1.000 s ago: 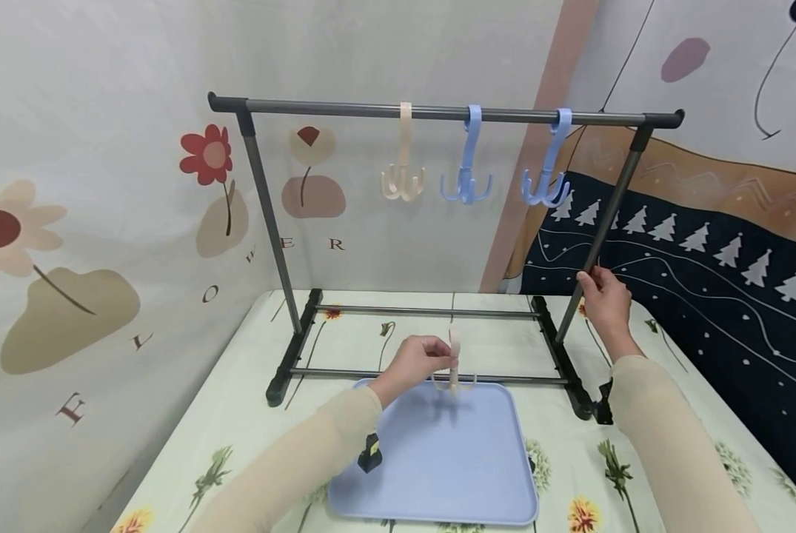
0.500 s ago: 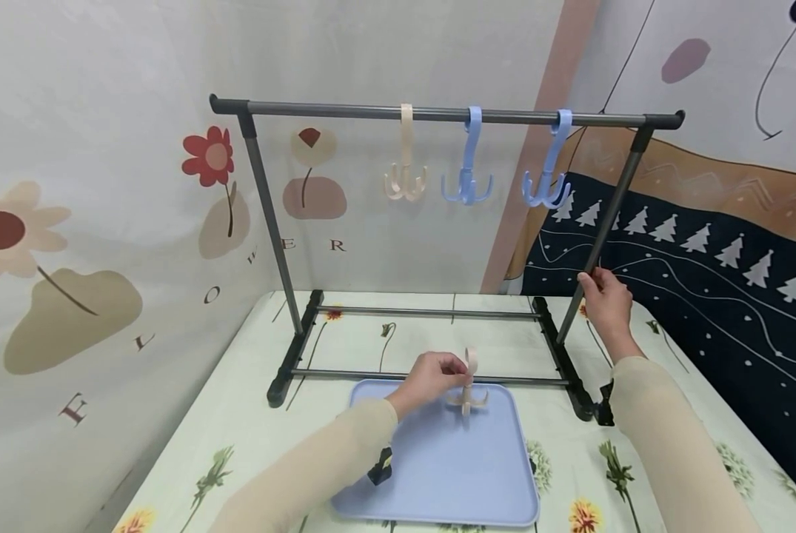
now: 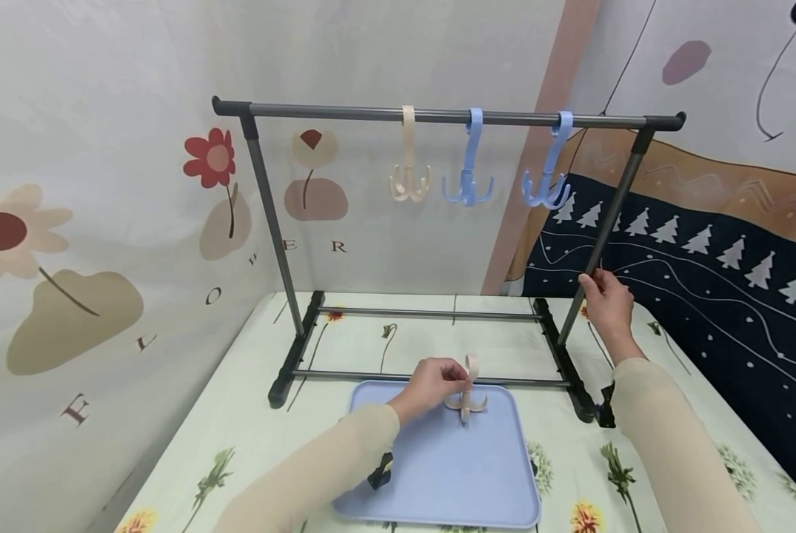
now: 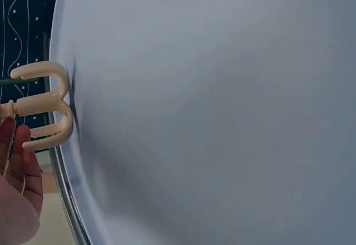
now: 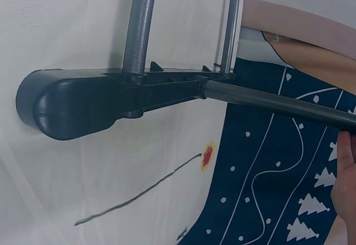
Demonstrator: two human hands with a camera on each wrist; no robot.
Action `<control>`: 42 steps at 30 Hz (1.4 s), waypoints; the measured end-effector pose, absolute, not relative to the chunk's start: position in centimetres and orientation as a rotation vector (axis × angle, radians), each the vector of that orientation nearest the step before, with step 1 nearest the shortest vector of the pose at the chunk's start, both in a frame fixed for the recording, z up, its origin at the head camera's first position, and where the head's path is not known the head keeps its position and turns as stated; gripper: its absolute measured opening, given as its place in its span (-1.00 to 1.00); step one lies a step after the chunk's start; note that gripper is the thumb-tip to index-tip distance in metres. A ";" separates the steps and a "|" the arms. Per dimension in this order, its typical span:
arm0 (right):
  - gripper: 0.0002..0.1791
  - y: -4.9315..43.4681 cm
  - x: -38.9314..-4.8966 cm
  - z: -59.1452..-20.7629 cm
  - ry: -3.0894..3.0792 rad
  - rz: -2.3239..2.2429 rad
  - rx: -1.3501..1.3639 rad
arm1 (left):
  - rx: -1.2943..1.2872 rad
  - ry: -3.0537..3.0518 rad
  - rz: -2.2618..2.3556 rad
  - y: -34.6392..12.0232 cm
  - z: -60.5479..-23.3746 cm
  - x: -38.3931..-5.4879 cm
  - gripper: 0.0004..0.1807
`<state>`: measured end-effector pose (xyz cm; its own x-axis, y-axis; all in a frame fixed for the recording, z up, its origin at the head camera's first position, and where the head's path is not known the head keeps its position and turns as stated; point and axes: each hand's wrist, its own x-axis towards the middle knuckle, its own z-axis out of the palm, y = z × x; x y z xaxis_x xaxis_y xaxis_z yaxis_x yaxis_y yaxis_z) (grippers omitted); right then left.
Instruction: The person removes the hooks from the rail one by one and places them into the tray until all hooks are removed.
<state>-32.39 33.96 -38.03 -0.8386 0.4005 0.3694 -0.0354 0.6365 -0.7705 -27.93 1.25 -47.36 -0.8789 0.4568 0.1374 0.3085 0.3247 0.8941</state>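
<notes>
My left hand [image 3: 434, 386] pinches the stem of a beige multi-prong hook [image 3: 466, 396] just over the far part of a blue tray [image 3: 464, 474]. The hook's curved prongs point outward at its lower end, with its open loop above the fingers. In the left wrist view the beige prongs [image 4: 44, 104] overlap the tray's edge. My right hand [image 3: 609, 307] grips the right post [image 3: 607, 229] of a dark metal rack. From the rack's top bar [image 3: 331, 112] hang another beige hook [image 3: 408, 159] and two blue hooks, a middle one [image 3: 469, 163] and a right one [image 3: 548, 166].
Black feet, the left foot [image 3: 296, 352] and right foot [image 3: 564, 363], carry the rack on a floral tablecloth [image 3: 238, 414]. Two lower bars join them, the front bar [image 3: 344, 375] crossing just behind the tray. Printed fabric [image 3: 371, 259] hangs behind.
My left hand has moved right and nearer with the beige hook, from the tray's far rim to over its surface, then slowed. My right hand stays on the post.
</notes>
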 end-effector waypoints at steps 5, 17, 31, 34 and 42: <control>-0.39 33.9 -32.3 -37.9 -2.333 1.120 -0.297 | 0.743 2.440 1.569 1.2 -47.5 -27.8 -0.96; -0.44 34.2 -32.4 -38.1 -2.328 1.102 -0.284 | 0.795 2.475 1.441 0.1 -46.5 -27.9 -0.71; -0.41 34.1 -32.4 -38.0 -2.348 1.109 -0.278 | 0.743 2.513 1.459 -2.1 -43.5 -28.5 -0.56; -0.40 34.1 -32.4 -38.0 -2.354 1.106 -0.277 | 0.712 2.553 1.460 -2.5 -43.0 -28.8 -0.56; -0.42 34.1 -32.4 -38.0 -2.360 1.105 -0.279 | 0.623 2.607 1.543 -3.2 -42.1 -28.8 -0.62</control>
<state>-32.36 34.10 -38.03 -0.8464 0.3887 0.3639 -0.0306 0.6468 -0.7620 -28.83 -3.20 -42.13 -0.9176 0.3639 0.1598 0.3151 0.4211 0.8505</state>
